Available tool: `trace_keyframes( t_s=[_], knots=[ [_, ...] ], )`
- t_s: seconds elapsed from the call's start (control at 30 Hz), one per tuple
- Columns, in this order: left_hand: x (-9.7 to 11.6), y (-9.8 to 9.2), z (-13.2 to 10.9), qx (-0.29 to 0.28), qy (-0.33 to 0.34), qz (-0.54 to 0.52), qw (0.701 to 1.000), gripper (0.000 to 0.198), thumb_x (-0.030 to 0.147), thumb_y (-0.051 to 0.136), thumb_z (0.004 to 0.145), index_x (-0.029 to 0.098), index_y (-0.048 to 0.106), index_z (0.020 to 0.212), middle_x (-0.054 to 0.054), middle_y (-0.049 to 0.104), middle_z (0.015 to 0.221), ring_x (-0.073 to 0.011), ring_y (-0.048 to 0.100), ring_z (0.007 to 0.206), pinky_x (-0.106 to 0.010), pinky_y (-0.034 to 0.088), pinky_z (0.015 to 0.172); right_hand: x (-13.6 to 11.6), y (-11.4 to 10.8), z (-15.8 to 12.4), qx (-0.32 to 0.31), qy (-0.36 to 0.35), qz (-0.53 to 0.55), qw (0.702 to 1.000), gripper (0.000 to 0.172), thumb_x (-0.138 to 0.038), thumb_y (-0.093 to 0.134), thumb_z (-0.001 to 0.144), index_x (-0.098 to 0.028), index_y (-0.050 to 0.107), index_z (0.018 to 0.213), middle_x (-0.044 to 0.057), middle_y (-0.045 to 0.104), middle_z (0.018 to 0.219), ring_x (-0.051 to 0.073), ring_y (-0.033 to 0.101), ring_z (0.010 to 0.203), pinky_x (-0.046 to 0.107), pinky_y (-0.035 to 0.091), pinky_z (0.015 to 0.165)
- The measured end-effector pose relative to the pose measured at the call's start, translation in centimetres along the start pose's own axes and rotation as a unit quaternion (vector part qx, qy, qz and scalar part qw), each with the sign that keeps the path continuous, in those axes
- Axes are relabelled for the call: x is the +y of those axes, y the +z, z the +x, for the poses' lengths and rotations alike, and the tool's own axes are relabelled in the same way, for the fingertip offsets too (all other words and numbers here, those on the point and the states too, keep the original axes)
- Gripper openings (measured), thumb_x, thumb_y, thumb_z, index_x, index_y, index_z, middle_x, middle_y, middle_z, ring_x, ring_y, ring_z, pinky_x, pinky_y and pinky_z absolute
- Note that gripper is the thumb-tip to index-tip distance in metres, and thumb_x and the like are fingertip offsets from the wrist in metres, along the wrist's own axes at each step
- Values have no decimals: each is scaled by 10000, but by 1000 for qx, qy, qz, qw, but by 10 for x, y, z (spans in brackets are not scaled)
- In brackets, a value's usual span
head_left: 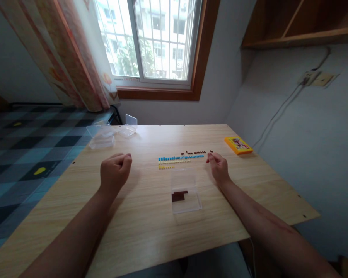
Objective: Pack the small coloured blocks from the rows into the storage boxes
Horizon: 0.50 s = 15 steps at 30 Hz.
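My left hand (115,170) is closed in a fist at the left of the table, with nothing showing in it. At the right end of the rows of small pieces, my right hand (218,166) has its fingertips pinched together; whatever is between them is too small to make out. Just beyond those fingertips lies a tiny dark brown piece (211,151). Dark brown pieces (200,152) form the far row. Nearer are blue pieces (169,158), pale cream pieces (174,162) and yellow pieces (164,167). An open clear plastic box (193,207) in front holds flat dark brown pieces (178,197).
Open clear plastic boxes (103,142) stand at the table's far left corner. An orange-yellow box (238,145) lies near the right edge by the wall. A bed (40,143) adjoins the table on the left, and a cable (271,116) hangs along the wall.
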<state>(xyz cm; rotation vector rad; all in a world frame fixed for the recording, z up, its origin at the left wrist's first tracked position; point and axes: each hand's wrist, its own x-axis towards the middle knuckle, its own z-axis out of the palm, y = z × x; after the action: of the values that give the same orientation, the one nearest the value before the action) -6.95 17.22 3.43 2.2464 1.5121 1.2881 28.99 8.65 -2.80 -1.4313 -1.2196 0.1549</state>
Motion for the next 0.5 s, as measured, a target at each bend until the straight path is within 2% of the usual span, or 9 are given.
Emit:
trace_keyframes(
  t_s=[0.1, 0.27, 0.4, 0.5],
  knots=[
    [-10, 9, 2, 28, -37, -4, 999, 385, 343, 570, 796, 231, 309, 537, 29, 350, 556, -144, 374, 570, -296, 294, 598, 9, 4, 2, 15, 29, 3, 999, 463, -569, 518, 944, -198, 643, 698, 39, 632, 714, 212, 601, 757, 341, 474, 773],
    [-33, 25, 3, 34, -132, -25, 990, 329, 248, 498, 713, 235, 221, 537, 52, 200, 533, -113, 248, 502, -291, 207, 524, 22, 12, 6, 29, 56, 5, 998, 450, -526, 487, 935, -154, 740, 919, 106, 752, 913, 241, 665, 877, 350, 513, 813],
    [-40, 31, 3, 17, -182, -38, 982, 318, 248, 509, 704, 226, 249, 521, 50, 231, 534, -105, 254, 501, -286, 195, 515, 27, 16, 10, 15, 45, -29, 998, 424, -447, 496, 915, -138, 762, 1034, 122, 752, 973, 234, 644, 824, 356, 518, 776],
    [-40, 32, 4, 12, -222, -39, 974, 315, 256, 539, 702, 217, 293, 510, 48, 264, 539, -109, 296, 518, -276, 211, 522, 27, 19, 18, 0, 20, -76, 997, 360, -360, 528, 879, -152, 777, 1034, 114, 735, 962, 240, 618, 843, 374, 503, 836]
  ],
)
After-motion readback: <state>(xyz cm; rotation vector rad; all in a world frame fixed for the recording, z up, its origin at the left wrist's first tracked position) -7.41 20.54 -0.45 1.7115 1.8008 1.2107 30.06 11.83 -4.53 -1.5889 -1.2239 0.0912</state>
